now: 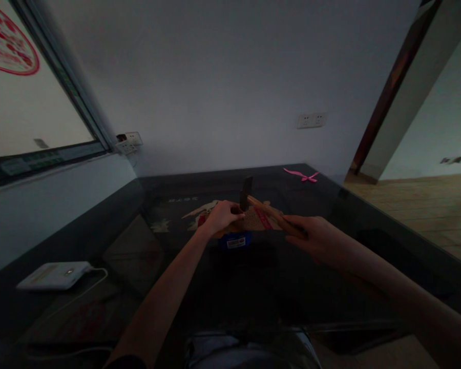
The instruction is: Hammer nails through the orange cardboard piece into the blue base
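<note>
My right hand (305, 233) is wrapped round the wooden handle of a hammer (269, 210), whose dark head stands upright close to my left fingertips. My left hand (223, 215) is closed in a pinch over a patterned red and tan piece (257, 220); whatever sits between its fingertips is too small and dark to make out. Beneath that piece is a blue box (235, 241) with a white label, on the dark glossy table (238, 292).
A white device (56, 275) with a white cable lies at the table's left. A pink ribbon (305, 178) rests near the far right corner. Behind the table is a wall with sockets (312, 120), and another socket group (129, 142) is by the window.
</note>
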The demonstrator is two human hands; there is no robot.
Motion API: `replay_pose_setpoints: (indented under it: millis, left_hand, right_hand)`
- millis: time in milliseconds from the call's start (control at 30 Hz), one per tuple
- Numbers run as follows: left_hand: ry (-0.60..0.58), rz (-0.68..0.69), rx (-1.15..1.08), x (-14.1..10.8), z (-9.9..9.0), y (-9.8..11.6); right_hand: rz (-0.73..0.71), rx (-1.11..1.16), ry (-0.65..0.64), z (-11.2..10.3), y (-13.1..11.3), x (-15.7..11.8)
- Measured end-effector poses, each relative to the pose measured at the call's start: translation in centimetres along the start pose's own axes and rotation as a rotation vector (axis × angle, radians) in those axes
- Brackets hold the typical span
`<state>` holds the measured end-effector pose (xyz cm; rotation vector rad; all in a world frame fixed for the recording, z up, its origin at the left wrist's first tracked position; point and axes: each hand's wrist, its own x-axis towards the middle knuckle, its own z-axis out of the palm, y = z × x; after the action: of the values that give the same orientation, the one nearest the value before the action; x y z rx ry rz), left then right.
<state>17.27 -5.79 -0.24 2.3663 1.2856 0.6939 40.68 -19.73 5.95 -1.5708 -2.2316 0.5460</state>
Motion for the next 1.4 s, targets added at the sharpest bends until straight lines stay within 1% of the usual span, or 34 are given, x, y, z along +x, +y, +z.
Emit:
replay_pose_setpoints:
  millis: [100,200,267,433,500,633,800,867,933,1000,1067,1233,1400]
  left_hand:
    - [-0.012,0.016,0.0,-0.1,-0.1,0.0]
    - [-0.002,0.014,-0.008,0.0,-0.2,0.0]
    - [-0.006,0.011,-0.014,0.0,-0.2,0.0]
    - [-0.041,0.002,-0.019,0.0,-0.2,-0.1]
    - [-0.044,-0.004,-0.027,0.0,-0.2,-0.1]
    - [-0.034,0.004,-0.032,-0.1,-0.2,0.1]
    - [-0.016,0.102,0.039,-0.4,-0.5,0.4]
    - [-0.003,0.143,0.053,-0.6,-0.8,0.5]
    - [0.007,0.165,0.056,-0.9,-1.3,0.7]
    - [0.017,0.162,0.061,-1.2,-1.6,0.8]
    - [0.026,0.148,0.068,-1.2,-1.7,0.9]
    - [0.024,0.078,0.109,-1.0,-0.7,0.9]
    - [0.043,-0.001,0.192,-0.7,0.2,1.1]
  right_hand:
    - [-0.007,0.015,-0.007,0.2,0.2,0.0]
    - [-0.007,0.044,0.059,0.0,0.3,-0.1]
    - [-0.002,0.059,0.074,-0.2,0.2,-0.1]
    - [-0.007,0.055,-0.038,-0.1,0.0,0.2]
    - [-0.008,0.073,-0.033,0.0,0.0,0.2]
    - [0.02,0.193,0.037,-0.1,0.4,-0.2]
    - [0.026,0.379,0.065,0.0,2.2,-1.2]
    - [0.056,0.473,0.1,0.4,3.2,-1.8]
    - [0.126,0.564,0.161,1.1,4.3,-2.5]
    - [0.205,0.638,0.231,1.9,5.3,-3.1]
    - [0.255,0.705,0.302,2.7,6.3,-3.6]
    - [0.27,0.839,0.421,4.8,8.5,-3.8]
    - [0.27,0.894,0.466,6.2,9.7,-3.5]
